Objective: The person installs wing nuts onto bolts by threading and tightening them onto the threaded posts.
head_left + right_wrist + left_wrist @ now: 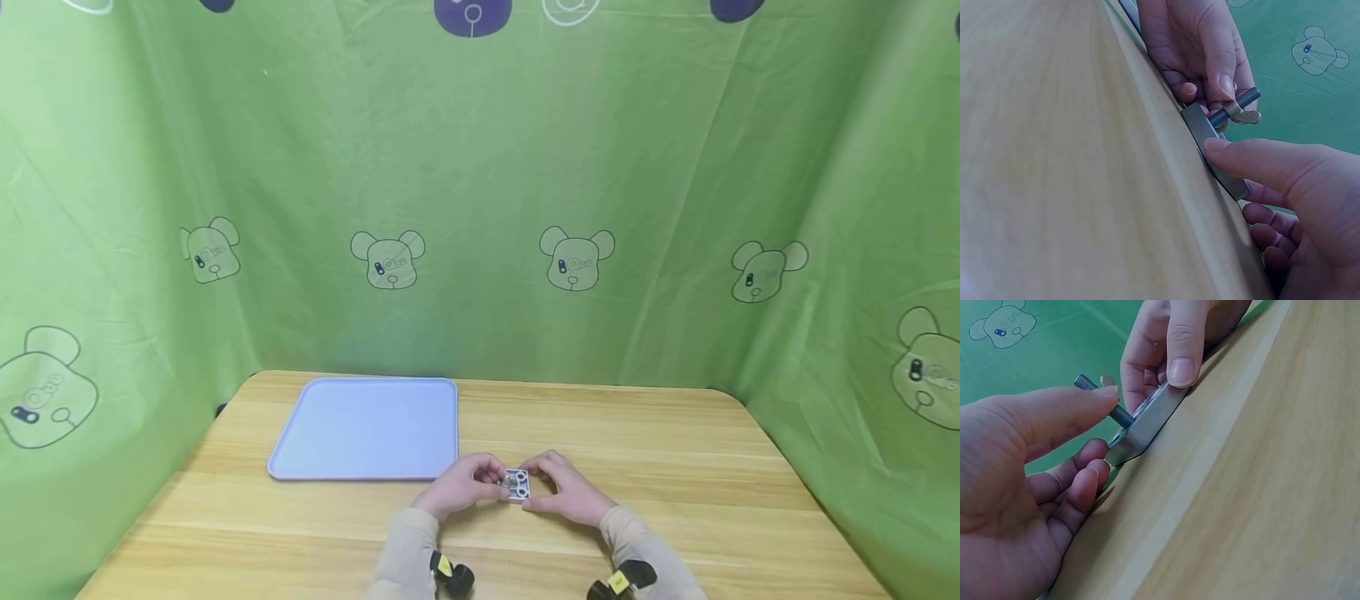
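A small square metal block (523, 483) with ring-shaped holes in its top lies on the wooden table between the two hands. From it rises a threaded stud (1249, 95), carrying a brass-coloured wing nut (1246, 115) partway up. My left hand (463, 486) pinches the wing nut, thumb on the near side; its other fingers curl beside the block's left end. With thumb and fingers my right hand (567, 492) grips the opposite end of the block. In the left wrist view the left thumb hides most of the wing nut, while the stud (1122, 417) shows around it.
A light blue rectangular tray (367, 429) lies on the table (637, 433) behind and left of the hands. Green curtains (480, 167) with bear-head prints close off the back and both sides. Black wrist cameras (459, 581) are strapped over the sleeves.
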The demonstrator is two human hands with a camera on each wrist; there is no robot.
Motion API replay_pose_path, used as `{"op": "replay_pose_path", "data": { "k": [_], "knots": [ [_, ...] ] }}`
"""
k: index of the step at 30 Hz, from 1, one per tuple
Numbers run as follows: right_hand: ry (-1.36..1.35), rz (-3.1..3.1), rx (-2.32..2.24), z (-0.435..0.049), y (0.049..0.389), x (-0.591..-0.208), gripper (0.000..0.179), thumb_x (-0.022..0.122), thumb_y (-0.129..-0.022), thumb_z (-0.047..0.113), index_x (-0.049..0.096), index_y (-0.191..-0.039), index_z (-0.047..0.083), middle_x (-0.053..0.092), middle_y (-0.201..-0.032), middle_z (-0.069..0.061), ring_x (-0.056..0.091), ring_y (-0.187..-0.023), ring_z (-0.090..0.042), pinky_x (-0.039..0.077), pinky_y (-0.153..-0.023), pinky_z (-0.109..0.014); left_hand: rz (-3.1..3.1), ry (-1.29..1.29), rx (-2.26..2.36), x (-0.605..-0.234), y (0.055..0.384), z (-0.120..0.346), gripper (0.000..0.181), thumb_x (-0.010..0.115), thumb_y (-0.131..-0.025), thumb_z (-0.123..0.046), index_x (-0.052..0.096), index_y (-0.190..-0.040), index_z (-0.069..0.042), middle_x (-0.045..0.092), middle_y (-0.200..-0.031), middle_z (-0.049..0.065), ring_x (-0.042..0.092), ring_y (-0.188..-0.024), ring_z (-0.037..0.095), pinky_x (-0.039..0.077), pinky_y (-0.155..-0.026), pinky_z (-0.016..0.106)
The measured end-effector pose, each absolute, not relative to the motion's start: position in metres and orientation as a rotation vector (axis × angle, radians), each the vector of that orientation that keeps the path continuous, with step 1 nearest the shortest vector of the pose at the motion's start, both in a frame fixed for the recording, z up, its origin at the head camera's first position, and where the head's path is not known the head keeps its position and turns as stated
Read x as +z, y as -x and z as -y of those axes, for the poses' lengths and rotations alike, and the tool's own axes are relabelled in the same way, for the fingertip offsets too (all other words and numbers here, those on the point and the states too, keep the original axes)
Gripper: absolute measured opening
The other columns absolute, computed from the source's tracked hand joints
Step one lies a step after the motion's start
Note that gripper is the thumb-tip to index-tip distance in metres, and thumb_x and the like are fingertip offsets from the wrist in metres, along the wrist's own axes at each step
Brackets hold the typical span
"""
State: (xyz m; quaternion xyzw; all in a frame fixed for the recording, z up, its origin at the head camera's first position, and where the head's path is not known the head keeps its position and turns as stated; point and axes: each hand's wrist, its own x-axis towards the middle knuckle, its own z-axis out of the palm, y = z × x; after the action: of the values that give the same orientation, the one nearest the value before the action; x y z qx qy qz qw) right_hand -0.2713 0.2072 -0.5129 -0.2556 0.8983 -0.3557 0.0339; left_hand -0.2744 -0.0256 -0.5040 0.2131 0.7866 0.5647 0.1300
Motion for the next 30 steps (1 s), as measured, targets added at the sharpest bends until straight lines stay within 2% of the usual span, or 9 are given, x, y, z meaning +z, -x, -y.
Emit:
{"op": "replay_pose_path", "data": {
  "k": [11, 18, 22, 27, 30],
  "knots": [
    [0.809, -2.777, -1.082, -0.2068, 0.2708, -0.5113, 0.05, 0.076, -0.08, 0.041, 0.061, -0.12, 0.015, 0.055, -0.113, 0.0, 0.05, -0.105, -0.017, 0.044, -0.094, -0.033, -2.328, -0.643, 1.596, -0.5067, 0.276, 0.0267, 0.018, 0.072, -0.084, -0.013, 0.069, -0.101, -0.009, 0.064, -0.092, 0.002, 0.054, -0.084, 0.011, 0.043, -0.079, 0.027],
    [0.804, -2.768, -1.091, -0.207, 0.2711, -0.5115, 0.05, 0.076, -0.08, 0.04, 0.061, -0.12, 0.014, 0.054, -0.113, 0.0, 0.05, -0.105, -0.017, 0.044, -0.094, -0.032, -2.326, -0.658, 1.567, -0.5073, 0.2758, 0.0274, 0.018, 0.069, -0.086, -0.014, 0.069, -0.103, -0.008, 0.064, -0.091, -0.002, 0.055, -0.086, 0.01, 0.041, -0.083, 0.032],
    [0.807, -2.763, -1.096, -0.2072, 0.2718, -0.5116, 0.049, 0.077, -0.08, 0.039, 0.062, -0.119, 0.014, 0.054, -0.112, 0.0, 0.049, -0.104, -0.017, 0.044, -0.093, -0.031, -2.314, -0.64, 1.583, -0.5053, 0.2746, 0.027, 0.018, 0.069, -0.086, -0.013, 0.069, -0.103, -0.009, 0.064, -0.094, 0.002, 0.054, -0.087, 0.012, 0.041, -0.084, 0.033],
    [0.804, -2.762, -1.097, -0.2072, 0.2722, -0.5123, 0.05, 0.077, -0.08, 0.039, 0.061, -0.12, 0.014, 0.054, -0.112, 0.0, 0.049, -0.104, -0.017, 0.044, -0.093, -0.03, -2.256, -0.598, 1.676, -0.5041, 0.2742, 0.0271, 0.031, 0.072, -0.081, -0.007, 0.063, -0.11, -0.003, 0.063, -0.099, 0.013, 0.053, -0.087, 0.014, 0.043, -0.081, 0.027],
    [0.803, -2.765, -1.095, -0.207, 0.272, -0.5124, 0.05, 0.076, -0.08, 0.04, 0.061, -0.12, 0.014, 0.054, -0.112, 0.0, 0.049, -0.104, -0.017, 0.044, -0.093, -0.031, -2.234, -0.558, 1.708, -0.5046, 0.2745, 0.0278, 0.033, 0.074, -0.077, -0.005, 0.058, -0.105, 0.0, 0.061, -0.096, 0.013, 0.053, -0.084, 0.014, 0.043, -0.077, 0.025]
  ]
}}
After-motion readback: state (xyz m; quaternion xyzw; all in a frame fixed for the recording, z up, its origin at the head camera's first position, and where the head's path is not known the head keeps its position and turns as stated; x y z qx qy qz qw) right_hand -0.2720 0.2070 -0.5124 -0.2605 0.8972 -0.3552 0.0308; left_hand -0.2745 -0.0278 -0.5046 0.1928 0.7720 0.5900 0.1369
